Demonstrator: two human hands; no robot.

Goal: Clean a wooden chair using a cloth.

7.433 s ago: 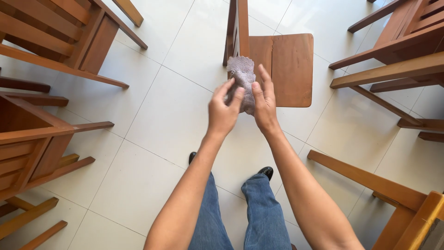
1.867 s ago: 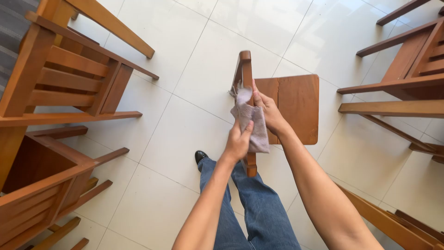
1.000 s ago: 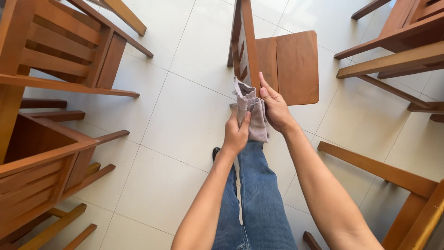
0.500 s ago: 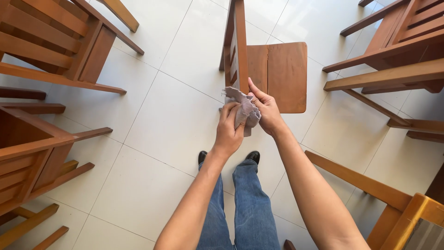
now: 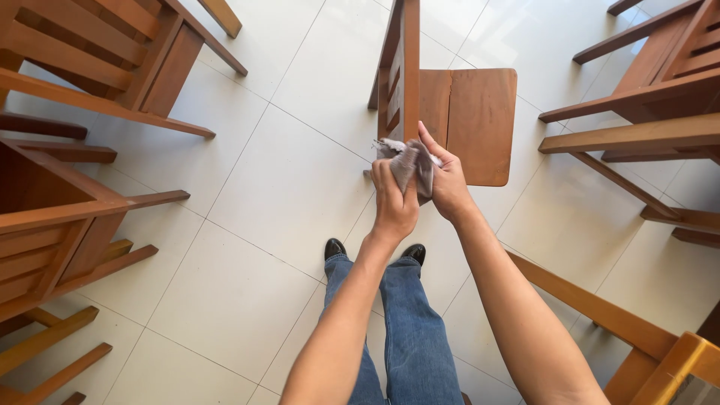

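Observation:
A small grey cloth (image 5: 409, 163) is bunched between both of my hands, held in the air in front of me. My left hand (image 5: 393, 202) grips its lower part with curled fingers. My right hand (image 5: 448, 180) lies against the cloth's right side, fingers stretched upward. Just beyond the hands stands a wooden chair (image 5: 465, 112), its backrest edge right behind the cloth. My legs in blue jeans and dark shoes (image 5: 334, 247) show below.
More wooden chairs ring me: stacked frames at the left (image 5: 67, 210), one at the upper left (image 5: 135, 52), others at the right (image 5: 645, 105) and a wooden rail at the lower right (image 5: 592, 307). The floor is of large pale tiles (image 5: 247, 180).
I have stepped a little closer to the chair ahead. The cloth has gone from hanging flat to bunched up, and both hands still hold it.

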